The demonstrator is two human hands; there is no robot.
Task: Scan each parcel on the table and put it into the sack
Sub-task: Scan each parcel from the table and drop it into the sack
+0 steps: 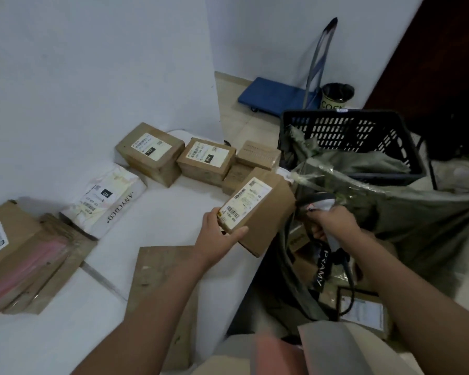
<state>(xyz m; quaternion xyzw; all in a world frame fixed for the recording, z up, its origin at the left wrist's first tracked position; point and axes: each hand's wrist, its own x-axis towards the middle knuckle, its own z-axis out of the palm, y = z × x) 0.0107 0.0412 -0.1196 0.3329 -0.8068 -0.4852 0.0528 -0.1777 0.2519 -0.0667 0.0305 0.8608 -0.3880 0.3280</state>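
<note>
While a flat piece of cardboard point(157, 288) lies nearest on the white table point(152, 212), a small box point(257, 212) is gripped by the left hand point(217, 239) and tilted above the table edge. A scanner point(322, 204) is clasped by the right hand point(333, 226) over the open sack point(417, 212). Further boxes point(149, 152) are lined up along the wall.

Hidden, cropped and unreadable bits

The right hand point(333, 220) covers most of the scanner point(321, 203); label point(245, 203) print on the held parcel point(257, 212) is too small to read. At lower left, the frame edge crops a flattened carton point(19, 255). The sack point(406, 209) hides the basket's point(349, 133) bottom.
</note>
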